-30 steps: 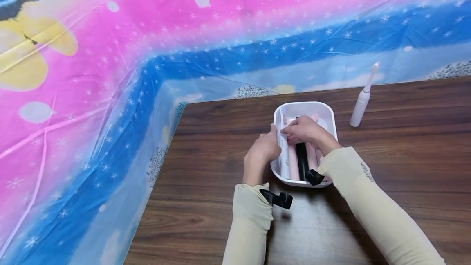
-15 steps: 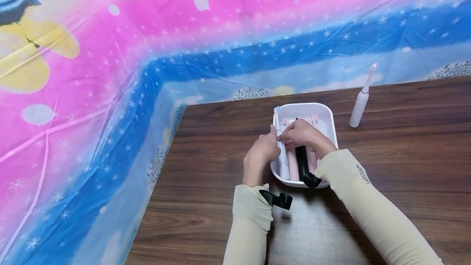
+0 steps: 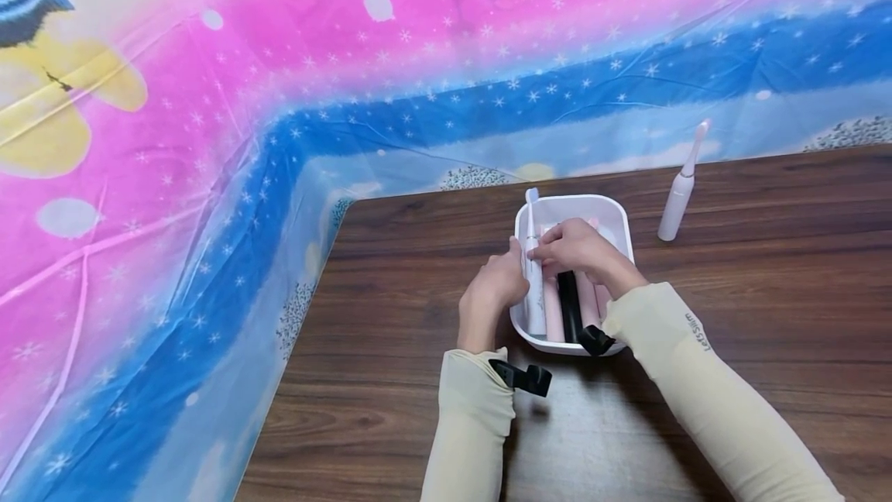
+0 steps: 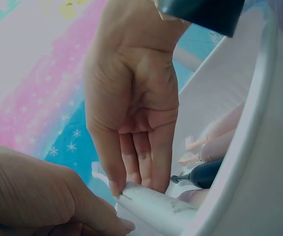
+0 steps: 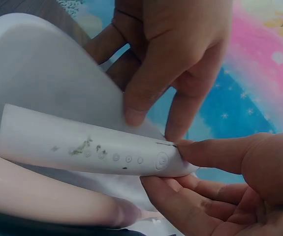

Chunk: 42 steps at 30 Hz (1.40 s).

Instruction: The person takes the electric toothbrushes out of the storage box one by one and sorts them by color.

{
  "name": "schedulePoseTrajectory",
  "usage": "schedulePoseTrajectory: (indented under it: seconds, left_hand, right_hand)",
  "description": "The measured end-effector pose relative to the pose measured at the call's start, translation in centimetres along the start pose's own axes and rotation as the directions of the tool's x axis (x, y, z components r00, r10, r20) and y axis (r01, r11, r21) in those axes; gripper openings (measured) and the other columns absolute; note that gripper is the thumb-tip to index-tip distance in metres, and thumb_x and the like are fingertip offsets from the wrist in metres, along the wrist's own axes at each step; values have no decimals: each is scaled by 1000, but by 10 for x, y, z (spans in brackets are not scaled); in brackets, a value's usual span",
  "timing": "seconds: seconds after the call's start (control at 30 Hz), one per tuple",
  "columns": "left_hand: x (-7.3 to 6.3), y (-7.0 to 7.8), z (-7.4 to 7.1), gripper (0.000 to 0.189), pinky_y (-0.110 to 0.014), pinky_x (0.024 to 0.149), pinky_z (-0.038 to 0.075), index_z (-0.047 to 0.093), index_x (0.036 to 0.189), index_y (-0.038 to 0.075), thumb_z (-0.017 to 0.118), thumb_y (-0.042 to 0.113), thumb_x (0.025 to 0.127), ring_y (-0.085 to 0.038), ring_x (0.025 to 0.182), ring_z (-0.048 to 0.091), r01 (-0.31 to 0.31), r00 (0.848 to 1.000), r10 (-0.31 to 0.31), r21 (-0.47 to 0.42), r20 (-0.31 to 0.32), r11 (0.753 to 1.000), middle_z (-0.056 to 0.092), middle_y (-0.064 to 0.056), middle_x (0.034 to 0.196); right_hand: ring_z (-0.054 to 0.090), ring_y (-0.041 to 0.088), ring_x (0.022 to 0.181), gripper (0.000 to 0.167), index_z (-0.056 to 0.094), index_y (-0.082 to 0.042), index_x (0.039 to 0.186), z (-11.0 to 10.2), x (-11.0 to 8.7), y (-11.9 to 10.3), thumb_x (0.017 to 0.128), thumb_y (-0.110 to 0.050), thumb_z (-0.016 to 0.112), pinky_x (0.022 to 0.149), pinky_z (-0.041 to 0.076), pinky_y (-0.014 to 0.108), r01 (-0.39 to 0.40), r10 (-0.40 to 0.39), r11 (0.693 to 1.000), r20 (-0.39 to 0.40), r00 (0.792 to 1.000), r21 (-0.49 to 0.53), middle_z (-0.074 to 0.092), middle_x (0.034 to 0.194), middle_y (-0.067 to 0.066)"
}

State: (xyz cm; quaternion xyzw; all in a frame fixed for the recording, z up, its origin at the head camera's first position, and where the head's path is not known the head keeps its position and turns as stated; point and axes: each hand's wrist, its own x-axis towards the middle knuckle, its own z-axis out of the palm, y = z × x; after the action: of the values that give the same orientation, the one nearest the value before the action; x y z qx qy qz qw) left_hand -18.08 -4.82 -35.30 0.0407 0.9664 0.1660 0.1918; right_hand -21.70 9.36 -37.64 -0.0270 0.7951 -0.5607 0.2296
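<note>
In the head view a white electric toothbrush (image 3: pixel 535 293) lies along the left side of a white tray (image 3: pixel 613 198), its brush head reaching past the far rim. My right hand (image 3: pixel 581 250) pinches this toothbrush near the top of its handle, with thumb and fingers on opposite sides in the right wrist view. My left hand (image 3: pixel 493 289) grips the tray's left wall, thumb (image 5: pixel 135 115) inside and other fingers outside. Beside the held toothbrush lie a black electric toothbrush (image 3: pixel 570 308) and pink ones (image 3: pixel 553 316), partly hidden under my right hand.
A pale electric toothbrush (image 3: pixel 677 208) stands upright on the dark wooden table (image 3: pixel 766 269), right of the tray. Behind the table hangs a pink and blue patterned cloth (image 3: pixel 446 99). Each wrist carries a black camera mount (image 3: pixel 526 378).
The white toothbrush has turned slightly and its brush head has shifted up, from inside the tray to beyond the far rim. My left hand stays at the tray wall.
</note>
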Motion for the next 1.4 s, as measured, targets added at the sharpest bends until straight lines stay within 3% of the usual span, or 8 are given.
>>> schedulePoseTrajectory:
  seconds: [0.47, 0.93, 1.2, 1.4]
  left_hand:
    - [1, 0, 2, 68, -38, 90, 47, 14, 155, 10, 45, 12, 95, -26, 115, 56, -9, 1000, 10, 21, -7, 1000, 51, -15, 140]
    - [-1, 1, 0, 67, -36, 84, 47, 12, 155, 12, 44, 12, 97, -24, 108, 56, 18, 1000, -18, -13, 19, 1000, 48, -13, 144]
    - [-1, 1, 0, 66, -36, 84, 46, 12, 155, 12, 43, 11, 96, -23, 107, 55, 13, 1000, -13, -19, 16, 1000, 46, -12, 146]
    - [-1, 2, 1, 65, -36, 84, 46, 12, 155, 12, 42, 12, 97, -23, 108, 55, 20, 1000, -20, -8, 17, 1000, 45, -12, 147]
  right_hand:
    - [62, 34, 110, 42, 51, 12, 126, -18, -16, -6, 93, -11, 60, 90, 51, 38, 49, -48, 999, -62, 997, 17, 55, 125, 28]
    - [69, 24, 97, 35, 60, 3, 121, -29, -37, -19, 92, -16, 64, 84, 54, 35, 113, -121, 992, -156, 980, -62, 65, 116, 23]
    - [68, 27, 98, 37, 62, 1, 121, -38, -52, -23, 91, -21, 65, 82, 55, 35, 122, -157, 979, -227, 961, -164, 66, 114, 21]
    - [70, 26, 94, 41, 60, 2, 122, -49, -60, -21, 90, -22, 67, 79, 55, 33, 129, -170, 978, -271, 947, -164, 66, 113, 23]
